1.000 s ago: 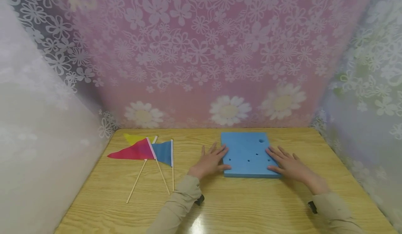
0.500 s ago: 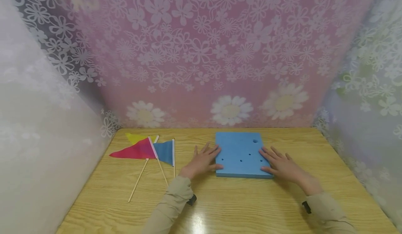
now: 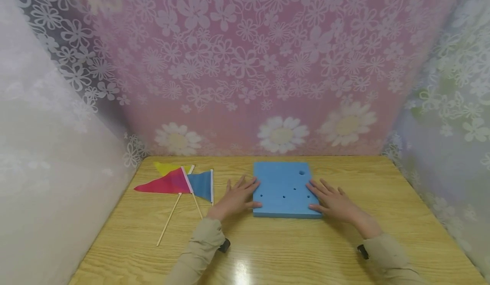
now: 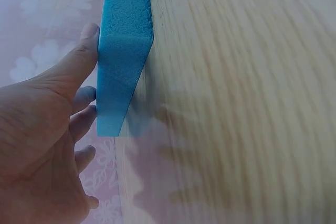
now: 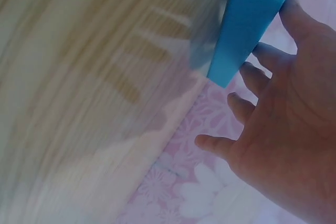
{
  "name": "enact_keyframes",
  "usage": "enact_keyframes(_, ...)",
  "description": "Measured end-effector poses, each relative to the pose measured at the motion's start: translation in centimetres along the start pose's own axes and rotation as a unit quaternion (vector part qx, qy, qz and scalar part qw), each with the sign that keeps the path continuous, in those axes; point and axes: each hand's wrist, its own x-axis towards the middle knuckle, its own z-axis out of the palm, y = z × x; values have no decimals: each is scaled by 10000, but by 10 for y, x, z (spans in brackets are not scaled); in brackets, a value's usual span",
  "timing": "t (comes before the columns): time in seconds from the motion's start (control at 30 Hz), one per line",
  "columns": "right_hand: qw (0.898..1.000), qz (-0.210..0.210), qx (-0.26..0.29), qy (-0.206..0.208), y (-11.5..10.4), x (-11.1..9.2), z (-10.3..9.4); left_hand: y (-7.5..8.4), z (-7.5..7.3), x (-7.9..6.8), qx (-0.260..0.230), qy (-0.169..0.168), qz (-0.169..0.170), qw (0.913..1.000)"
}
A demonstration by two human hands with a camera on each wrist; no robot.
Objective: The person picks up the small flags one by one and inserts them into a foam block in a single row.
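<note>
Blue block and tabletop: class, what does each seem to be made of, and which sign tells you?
Blue block: probably foam, matte; its side looks rough and porous.
Tabletop: wood or wood-look laminate, glossy; grain lines and a bright reflection show.

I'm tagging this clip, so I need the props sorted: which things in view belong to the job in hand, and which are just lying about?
In the job:
blue board, between the hands
left hand, at its left edge
right hand, at its right edge

Apparently lying about, none held:
red flag
yellow flag
blue flag
</note>
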Motion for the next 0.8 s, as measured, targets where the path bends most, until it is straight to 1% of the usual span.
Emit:
enact_keyframes(0.2, 9999, -82, -79, 52, -11, 6, 6, -9, -5, -10, -99, 22, -46, 9999)
enact_keyframes(0.43, 9988, -351, -73, 324, -18, 6, 12, -17, -5, -17, -197, 21, -92, 9998)
enact_keyframes(0.6, 9988, -430, -58, 240, -24, 6, 12, -20, -7, -24, -262, 36, -168, 9995)
enact_keyframes(0.7, 9993, -367, -63, 99, -27, 6, 11, -20, -9, -28, -298, 11, -198, 9994)
enact_keyframes(0.8, 9994, -315, -160, 51, -31, 7, 11, -20, -10, -32, -311, 11, -240, 9992)
